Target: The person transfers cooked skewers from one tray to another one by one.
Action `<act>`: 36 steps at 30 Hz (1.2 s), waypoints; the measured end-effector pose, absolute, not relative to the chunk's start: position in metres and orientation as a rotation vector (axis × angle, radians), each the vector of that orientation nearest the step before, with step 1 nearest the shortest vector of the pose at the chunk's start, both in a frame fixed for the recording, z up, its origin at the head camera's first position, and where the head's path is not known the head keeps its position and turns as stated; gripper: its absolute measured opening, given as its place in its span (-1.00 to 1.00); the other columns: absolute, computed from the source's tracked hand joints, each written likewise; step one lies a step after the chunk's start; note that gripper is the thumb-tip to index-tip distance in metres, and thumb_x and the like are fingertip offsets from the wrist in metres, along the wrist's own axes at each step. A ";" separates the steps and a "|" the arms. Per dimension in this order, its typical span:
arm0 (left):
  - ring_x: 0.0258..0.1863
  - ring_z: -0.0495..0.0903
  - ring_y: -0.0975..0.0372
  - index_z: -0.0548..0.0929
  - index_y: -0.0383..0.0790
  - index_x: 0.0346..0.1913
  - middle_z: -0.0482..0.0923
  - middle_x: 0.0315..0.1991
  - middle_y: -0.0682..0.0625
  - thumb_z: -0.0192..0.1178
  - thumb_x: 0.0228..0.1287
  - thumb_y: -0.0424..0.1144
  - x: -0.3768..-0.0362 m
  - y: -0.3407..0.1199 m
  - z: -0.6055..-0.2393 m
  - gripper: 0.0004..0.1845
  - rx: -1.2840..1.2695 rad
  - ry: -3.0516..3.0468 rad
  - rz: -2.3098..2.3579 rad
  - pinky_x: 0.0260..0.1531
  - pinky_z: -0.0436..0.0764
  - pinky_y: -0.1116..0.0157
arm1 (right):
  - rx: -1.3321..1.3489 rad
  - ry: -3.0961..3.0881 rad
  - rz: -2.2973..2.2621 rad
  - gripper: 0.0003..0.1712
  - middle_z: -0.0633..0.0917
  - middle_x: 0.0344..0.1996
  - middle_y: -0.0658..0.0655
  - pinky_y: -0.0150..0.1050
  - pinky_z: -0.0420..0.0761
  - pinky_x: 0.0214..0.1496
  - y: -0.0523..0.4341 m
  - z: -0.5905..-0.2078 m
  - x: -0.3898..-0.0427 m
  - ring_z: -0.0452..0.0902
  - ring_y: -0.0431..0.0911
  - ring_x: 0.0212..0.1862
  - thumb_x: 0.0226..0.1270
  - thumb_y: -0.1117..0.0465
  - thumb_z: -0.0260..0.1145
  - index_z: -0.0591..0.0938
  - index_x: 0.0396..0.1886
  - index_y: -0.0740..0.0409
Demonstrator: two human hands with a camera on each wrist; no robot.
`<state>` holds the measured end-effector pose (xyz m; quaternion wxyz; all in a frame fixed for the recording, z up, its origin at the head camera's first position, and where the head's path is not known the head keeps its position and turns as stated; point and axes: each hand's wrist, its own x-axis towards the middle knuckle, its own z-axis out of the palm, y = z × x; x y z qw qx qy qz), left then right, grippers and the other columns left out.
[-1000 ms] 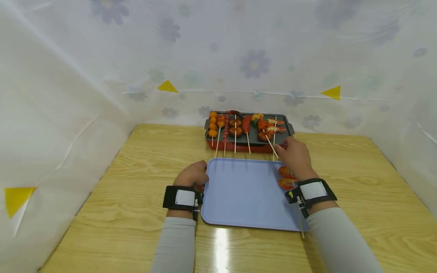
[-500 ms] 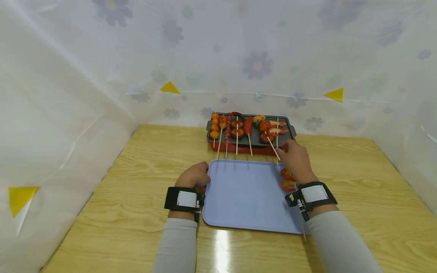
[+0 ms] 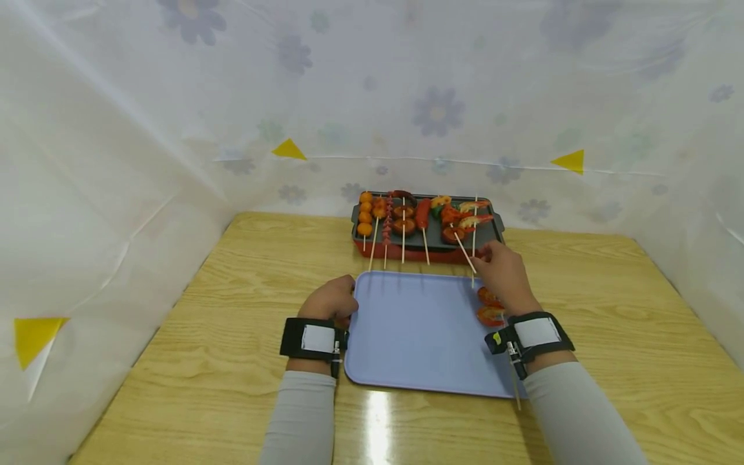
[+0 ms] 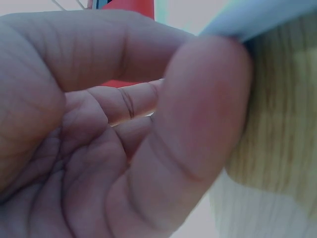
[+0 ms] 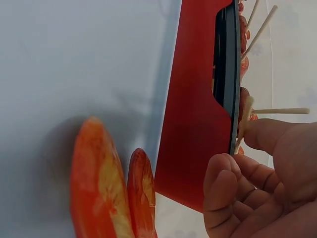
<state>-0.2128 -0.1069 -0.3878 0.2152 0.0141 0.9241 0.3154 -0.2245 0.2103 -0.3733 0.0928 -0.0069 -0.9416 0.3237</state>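
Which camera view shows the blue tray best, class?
The head view: the whole blue tray lies between both hands, the left hand gripping its edge. The left wrist view shows only a corner above the thumb; the right wrist view shows a pale, close-up stretch.

The table [image 3: 192, 310] is showing pale wood grain under a glossy varnish — a light streak is shining at six o'clock. The tray [image 3: 418, 329] is looking like smooth matt lilac plastic. At twelve o'clock the grill [image 3: 494, 223] is showing a dark matt plate over a glossy red plastic base [image 5: 190, 119]. The skewer sticks [image 3: 372, 248] are looking like bare pale wood. The thin sheeting [image 3: 116, 129] — flower-printed — is hanging creased and faintly shiny. Both wrist straps [image 3: 314, 338] are looking like black cloth.
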 end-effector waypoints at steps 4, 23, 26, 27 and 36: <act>-0.52 0.58 0.10 0.49 -0.37 0.17 0.56 -0.23 -0.15 0.11 0.15 -0.51 -0.214 -0.107 -0.388 -0.54 0.027 2.555 0.888 -0.61 0.54 0.27 | -0.005 -2.824 0.946 -0.71 0.60 -0.34 0.28 -0.17 0.44 -0.40 0.211 -0.376 -0.226 0.49 0.07 -0.35 0.40 0.25 0.26 0.54 -0.06 0.43; -0.48 0.59 0.09 0.50 -0.36 0.16 0.56 -0.24 -0.14 0.13 0.14 -0.50 -0.212 -0.106 -0.388 -0.54 0.019 2.553 0.889 -0.57 0.54 0.26 | 0.010 -2.898 0.985 -0.74 0.62 -0.24 0.37 -0.20 0.52 -0.48 0.218 -0.382 -0.226 0.55 0.05 -0.38 0.43 0.31 0.15 0.53 -0.06 0.46; -0.49 0.59 0.09 0.50 -0.36 0.17 0.56 -0.23 -0.14 0.12 0.15 -0.50 -0.212 -0.106 -0.388 -0.54 0.018 2.555 0.889 -0.57 0.54 0.26 | 0.005 -2.898 0.982 -0.77 0.62 -0.26 0.35 -0.20 0.51 -0.47 0.219 -0.382 -0.225 0.55 0.04 -0.40 0.43 0.31 0.14 0.52 -0.09 0.44; -0.49 0.59 0.09 0.50 -0.35 0.17 0.56 -0.23 -0.14 0.12 0.15 -0.50 -0.213 -0.106 -0.388 -0.54 0.018 2.555 0.889 -0.58 0.54 0.26 | 0.003 -2.898 0.983 -0.77 0.62 -0.26 0.35 -0.20 0.52 -0.47 0.220 -0.382 -0.225 0.55 0.04 -0.40 0.43 0.31 0.15 0.53 -0.09 0.44; -0.51 0.59 0.09 0.50 -0.34 0.18 0.56 -0.23 -0.14 0.12 0.17 -0.50 -0.214 -0.106 -0.389 -0.54 -0.007 2.541 0.904 -0.59 0.54 0.27 | -0.013 -2.859 1.030 -0.80 0.59 -0.35 0.27 -0.21 0.50 -0.51 0.223 -0.381 -0.221 0.52 0.02 -0.44 0.45 0.31 0.12 0.54 -0.09 0.39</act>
